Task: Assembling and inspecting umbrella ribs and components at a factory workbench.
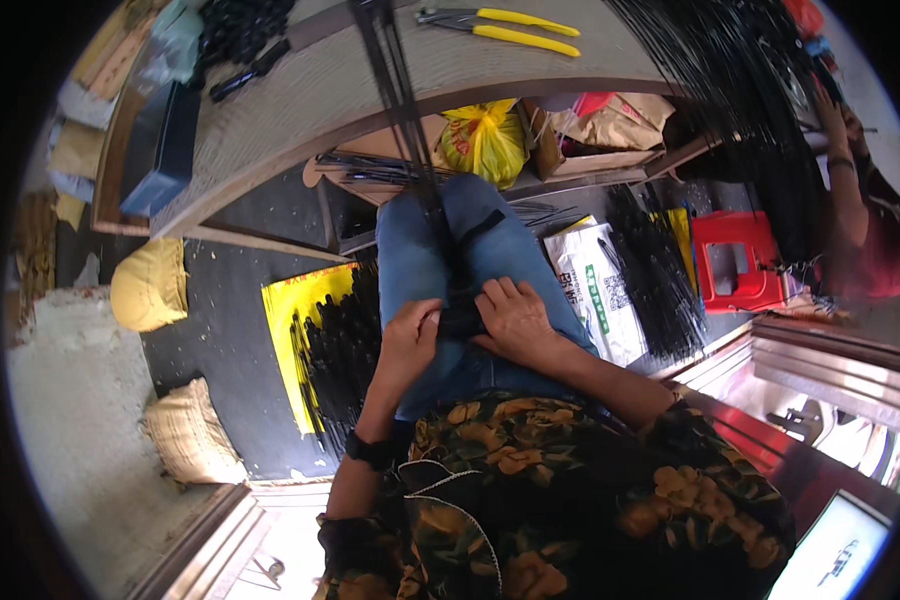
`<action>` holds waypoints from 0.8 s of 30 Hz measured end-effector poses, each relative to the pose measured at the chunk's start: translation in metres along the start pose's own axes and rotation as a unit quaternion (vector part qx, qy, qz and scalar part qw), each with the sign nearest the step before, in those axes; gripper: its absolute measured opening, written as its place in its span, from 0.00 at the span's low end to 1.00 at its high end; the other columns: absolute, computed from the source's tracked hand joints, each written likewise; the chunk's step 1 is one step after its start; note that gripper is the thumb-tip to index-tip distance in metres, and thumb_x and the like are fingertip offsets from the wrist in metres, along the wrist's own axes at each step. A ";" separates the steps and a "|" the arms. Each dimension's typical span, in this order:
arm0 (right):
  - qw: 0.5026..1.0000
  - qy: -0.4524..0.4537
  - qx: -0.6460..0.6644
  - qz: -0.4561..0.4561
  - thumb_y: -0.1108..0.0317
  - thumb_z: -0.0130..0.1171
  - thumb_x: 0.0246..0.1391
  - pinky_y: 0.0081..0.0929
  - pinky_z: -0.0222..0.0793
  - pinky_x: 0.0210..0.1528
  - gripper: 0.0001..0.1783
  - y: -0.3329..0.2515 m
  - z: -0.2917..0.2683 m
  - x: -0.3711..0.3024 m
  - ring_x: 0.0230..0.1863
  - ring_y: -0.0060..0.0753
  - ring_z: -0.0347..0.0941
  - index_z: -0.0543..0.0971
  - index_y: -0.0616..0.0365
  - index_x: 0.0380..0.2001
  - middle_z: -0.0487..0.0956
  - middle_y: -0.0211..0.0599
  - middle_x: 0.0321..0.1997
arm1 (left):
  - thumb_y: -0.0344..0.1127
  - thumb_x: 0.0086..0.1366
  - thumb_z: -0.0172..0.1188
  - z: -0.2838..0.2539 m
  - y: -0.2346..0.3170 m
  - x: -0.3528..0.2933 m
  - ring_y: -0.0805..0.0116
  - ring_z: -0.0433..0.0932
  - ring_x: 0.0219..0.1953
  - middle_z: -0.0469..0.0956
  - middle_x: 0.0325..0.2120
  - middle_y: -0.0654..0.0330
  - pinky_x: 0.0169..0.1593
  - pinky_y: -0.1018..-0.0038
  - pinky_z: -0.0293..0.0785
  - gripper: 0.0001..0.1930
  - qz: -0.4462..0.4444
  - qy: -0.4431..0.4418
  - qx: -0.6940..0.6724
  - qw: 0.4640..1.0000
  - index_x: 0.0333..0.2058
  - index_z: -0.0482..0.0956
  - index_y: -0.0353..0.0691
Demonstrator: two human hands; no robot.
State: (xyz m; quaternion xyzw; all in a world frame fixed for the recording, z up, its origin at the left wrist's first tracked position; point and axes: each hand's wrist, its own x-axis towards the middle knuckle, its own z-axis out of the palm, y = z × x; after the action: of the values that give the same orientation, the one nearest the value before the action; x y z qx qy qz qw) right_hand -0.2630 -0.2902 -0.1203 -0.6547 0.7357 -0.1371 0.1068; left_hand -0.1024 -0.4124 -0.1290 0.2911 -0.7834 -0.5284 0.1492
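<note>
Head view shows us the bundle (413, 150) of long black strands with its near end between the left hand (408, 338) and the right hand (518, 322), just over the legs (405, 240). From there its long axis points almost straight away from the hands, leaning toward the left hand's side as it passes between the knees and over the bench (310, 110). We judge that slant to be what the coming move turns on: the far length falls more in line with the left hand, while at the near end both hands seem about equally close. We see the left hand curled nearly closed on the bundle, its thumb against the black; the right hand is looser, fingers half bent over the other side, and we cannot tell whether it is gripping. Pliers (525, 40) lie well beyond the right hand on the bench. Out to the left of the left hand we find one dark pile (345, 345), and right of the right hand another pile (655, 285), both apart from the hands.
</note>
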 end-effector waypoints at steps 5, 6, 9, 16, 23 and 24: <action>0.984 0.062 0.154 0.059 0.56 0.70 0.36 0.35 0.69 0.38 0.26 0.011 -0.008 -0.010 0.37 0.42 0.72 0.74 0.60 0.37 0.70 0.41 0.39 | 0.30 0.66 0.48 -0.003 0.011 0.006 0.69 0.77 0.40 0.77 0.36 0.53 0.43 0.78 0.73 0.13 -0.171 -0.057 -0.143 0.973 0.47 0.71 0.30; 0.984 0.068 0.153 0.066 0.56 0.70 0.36 0.35 0.69 0.38 0.26 0.013 -0.018 -0.015 0.37 0.42 0.72 0.74 0.60 0.37 0.70 0.41 0.39 | 0.30 0.66 0.48 -0.003 0.018 0.002 0.69 0.77 0.40 0.77 0.36 0.53 0.43 0.78 0.73 0.13 -0.167 -0.066 -0.139 0.974 0.47 0.71 0.30; 0.938 0.173 0.295 0.054 0.58 0.71 0.37 0.31 0.71 0.41 0.29 0.014 -0.067 -0.032 0.38 0.41 0.75 0.74 0.62 0.40 0.72 0.41 0.41 | 0.32 0.65 0.50 -0.008 0.057 -0.005 0.67 0.76 0.42 0.76 0.41 0.52 0.45 0.74 0.73 0.17 -0.142 -0.095 -0.232 0.958 0.50 0.69 0.29; 0.853 0.101 0.496 0.125 0.62 0.71 0.41 0.29 0.68 0.41 0.24 0.021 -0.139 -0.059 0.39 0.31 0.73 0.74 0.65 0.39 0.75 0.38 0.31 | 0.31 0.66 0.51 -0.004 0.135 0.034 0.67 0.74 0.47 0.73 0.45 0.53 0.51 0.73 0.70 0.17 -0.031 -0.216 -0.250 0.943 0.52 0.67 0.29; 0.608 0.091 0.777 0.134 0.44 0.46 0.58 0.12 0.44 0.11 0.30 0.050 -0.119 -0.081 0.09 0.11 0.54 0.76 0.67 0.34 0.71 0.32 0.18 | 0.36 0.67 0.47 0.009 0.178 0.060 0.71 0.78 0.33 0.79 0.30 0.54 0.34 0.79 0.73 0.15 -0.068 -0.306 -0.088 0.946 0.33 0.77 0.29; 0.607 0.098 0.777 0.134 0.44 0.46 0.58 0.12 0.44 0.11 0.30 0.054 -0.120 -0.082 0.09 0.11 0.54 0.76 0.67 0.34 0.71 0.32 0.18 | 0.35 0.67 0.48 0.005 0.183 0.059 0.73 0.77 0.28 0.78 0.25 0.56 0.31 0.80 0.71 0.15 -0.073 -0.296 -0.074 0.949 0.28 0.77 0.30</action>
State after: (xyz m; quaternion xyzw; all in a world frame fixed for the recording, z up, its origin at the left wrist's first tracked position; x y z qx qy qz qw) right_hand -0.3439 -0.1956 -0.0276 -0.2023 0.4382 -0.7048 0.5200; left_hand -0.2062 -0.3955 0.0327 0.1659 -0.7277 -0.6568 -0.1077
